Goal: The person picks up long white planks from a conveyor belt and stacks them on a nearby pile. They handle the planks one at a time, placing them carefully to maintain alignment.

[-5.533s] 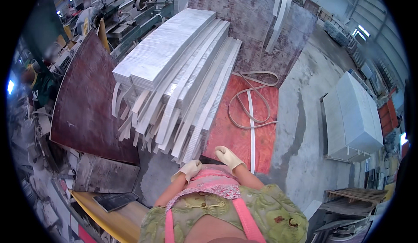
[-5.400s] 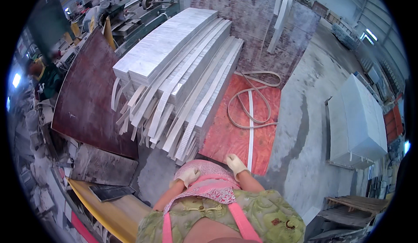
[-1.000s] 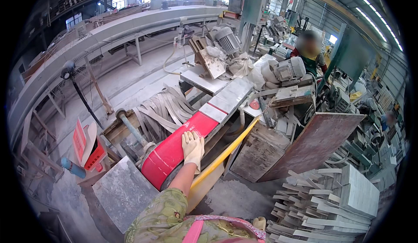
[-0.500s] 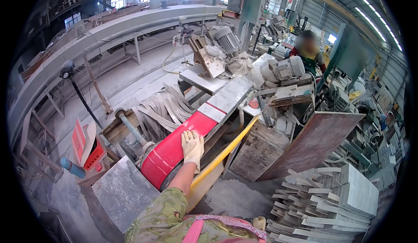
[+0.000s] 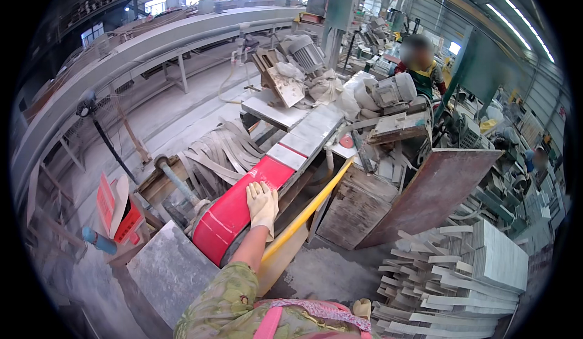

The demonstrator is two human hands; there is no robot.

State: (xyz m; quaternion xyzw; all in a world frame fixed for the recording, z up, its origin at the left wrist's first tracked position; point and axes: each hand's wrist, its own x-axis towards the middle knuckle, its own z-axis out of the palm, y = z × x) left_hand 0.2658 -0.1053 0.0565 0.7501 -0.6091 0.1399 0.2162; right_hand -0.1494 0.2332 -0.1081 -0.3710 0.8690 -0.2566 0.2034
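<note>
1. At far left a red and white fan-shaped object point(image 5: 118, 208) lies on the floor beside a blue cylinder point(image 5: 97, 240), well apart from the work.
2. Next comes a grey stone slab point(image 5: 167, 272) lying flat, just beside the rounded near end of the red belt point(image 5: 240, 214).
3. The red belt runs on a long bench point(image 5: 285, 157); its long axis goes from lower left, near the person, up and to the right toward the grey motors point(image 5: 382, 93).
4. The left hand point(image 5: 262, 201), in a pale glove, rests flat on the belt's right edge, fingers stretched out along the belt and holding nothing. It is the nearer hand to the belt, touching it.
5. A yellow rail point(image 5: 310, 208) slants alongside, just right of that hand.
6. The right hand point(image 5: 363, 307) shows only as a gloved tip at the lower edge; how far open it is I cannot tell.
7. At right, cut stone strips point(image 5: 449, 284) lie stacked.
</note>
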